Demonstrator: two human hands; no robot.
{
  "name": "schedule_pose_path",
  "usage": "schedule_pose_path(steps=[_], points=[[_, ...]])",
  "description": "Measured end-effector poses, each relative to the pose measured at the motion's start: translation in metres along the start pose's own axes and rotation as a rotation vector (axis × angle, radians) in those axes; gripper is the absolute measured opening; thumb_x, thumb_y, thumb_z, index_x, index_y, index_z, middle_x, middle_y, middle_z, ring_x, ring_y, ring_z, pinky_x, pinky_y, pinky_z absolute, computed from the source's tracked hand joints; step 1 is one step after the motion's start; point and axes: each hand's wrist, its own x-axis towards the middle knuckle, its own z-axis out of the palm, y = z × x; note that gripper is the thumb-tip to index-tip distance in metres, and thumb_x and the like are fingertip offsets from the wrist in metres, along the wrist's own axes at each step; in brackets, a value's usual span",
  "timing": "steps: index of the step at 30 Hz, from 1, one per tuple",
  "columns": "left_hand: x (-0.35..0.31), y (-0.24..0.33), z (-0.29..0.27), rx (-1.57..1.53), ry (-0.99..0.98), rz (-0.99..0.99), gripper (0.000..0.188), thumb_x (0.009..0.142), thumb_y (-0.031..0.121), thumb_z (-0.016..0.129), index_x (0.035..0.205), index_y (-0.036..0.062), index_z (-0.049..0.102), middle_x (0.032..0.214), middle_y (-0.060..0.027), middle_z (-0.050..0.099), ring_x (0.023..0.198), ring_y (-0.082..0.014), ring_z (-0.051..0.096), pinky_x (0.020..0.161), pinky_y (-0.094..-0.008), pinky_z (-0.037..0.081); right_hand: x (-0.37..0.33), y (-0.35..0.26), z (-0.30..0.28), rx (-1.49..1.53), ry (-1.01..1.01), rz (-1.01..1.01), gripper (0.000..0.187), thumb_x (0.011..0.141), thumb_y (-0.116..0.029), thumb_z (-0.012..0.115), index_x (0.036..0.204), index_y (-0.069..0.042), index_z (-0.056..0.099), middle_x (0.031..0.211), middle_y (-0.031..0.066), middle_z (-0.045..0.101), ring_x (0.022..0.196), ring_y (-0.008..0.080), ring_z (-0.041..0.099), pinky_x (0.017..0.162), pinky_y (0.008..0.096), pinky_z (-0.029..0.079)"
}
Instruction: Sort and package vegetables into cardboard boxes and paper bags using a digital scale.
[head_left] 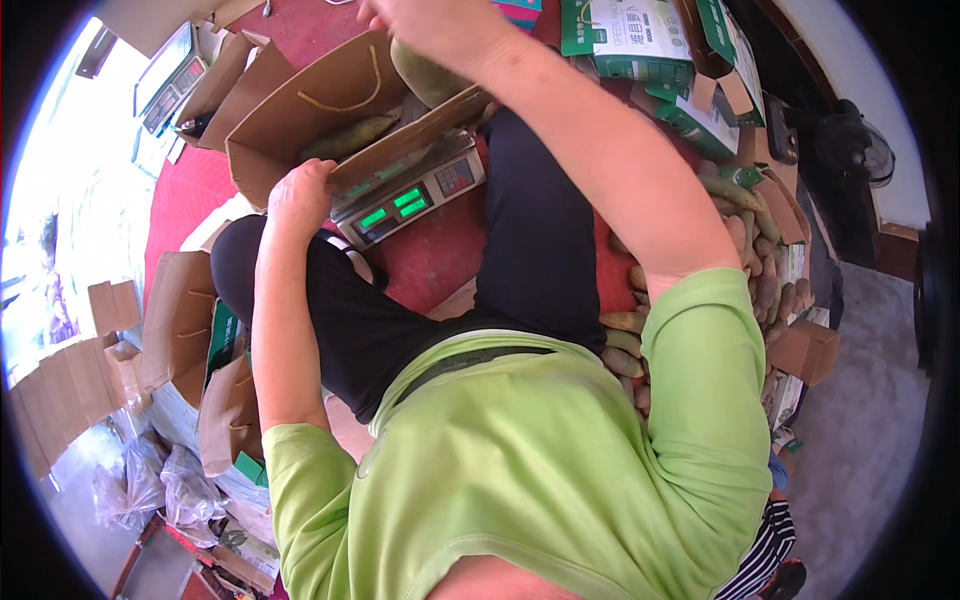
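a red floor [425, 265] spreads beneath the work, with a pile of radishes [740, 225] at the person's right and green and white boxes [640, 45] beyond it. ahead of the person, an open-topped cardboard box [395, 150] sits on a scale [365, 232] with lit green figures, its long axis slanting from near left to far right. a plump green radish [425, 80] shows behind the near wall, toward the box's far right end, and a long radish [362, 135] lies inside along much the same slant. the right hand [432, 28] is the nearer one to the plump radish, which shows just below that hand and wrist in the view; whether they touch is unclear. its fingers run to the upper edge, so i cannot tell if they are spread, narrow or holding anything. the left hand [298, 198] is at the near left corner, fingers bent over the wall's edge and gripping the cardboard.
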Motion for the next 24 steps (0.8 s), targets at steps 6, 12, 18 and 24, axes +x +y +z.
schedule_pose_path(steps=[6,12,18,24], points=[[0.0,0.002,0.0,0.002,-0.004,0.023,0.028,0.079,0.01,0.06,0.107,0.0096,0.063,0.104,-0.0125,0.062,0.101,-0.0318,0.058,0.085,-0.0415,0.047,-0.039,0.019,-0.018,-0.11,-0.277,0.124,0.024,0.084,-0.017,0.059,0.097,0.002,0.065,0.09,0.0185,0.067,0.087,0.0268,0.064,0.079,0.034,0.048],[0.004,-0.01,0.011,0.003,0.001,0.047,0.03,0.08,0.013,0.062,0.11,0.008,0.062,0.109,-0.0139,0.061,0.104,-0.0332,0.057,0.088,-0.0417,0.046,-0.115,0.036,-0.119,-0.171,-0.13,0.56,0.026,0.085,-0.016,0.062,0.106,0.0,0.062,0.093,0.006,0.063,0.085,0.0128,0.057,0.076,0.0261,0.046],[0.009,-0.017,0.014,-0.011,-0.018,0.027,0.035,0.08,0.014,0.063,0.113,0.0048,0.059,0.111,-0.0175,0.061,0.105,-0.0342,0.057,0.089,-0.0409,0.045,-0.322,0.1,-0.215,-0.42,0.094,0.838,0.027,0.082,-0.019,0.063,0.104,-0.003,0.066,0.094,0.0104,0.067,0.089,0.0189,0.063,0.081,0.0301,0.048],[0.012,-0.022,0.013,-0.047,-0.068,0.064,0.034,0.08,0.012,0.061,0.113,0.0017,0.059,0.106,-0.0209,0.062,0.101,-0.0365,0.058,0.087,-0.0416,0.045,-0.548,0.075,-0.231,-0.708,-0.019,1.472,0.024,0.081,-0.024,0.061,0.099,-0.008,0.066,0.102,0.0163,0.064,0.097,0.0321,0.06,0.083,0.0398,0.047]])
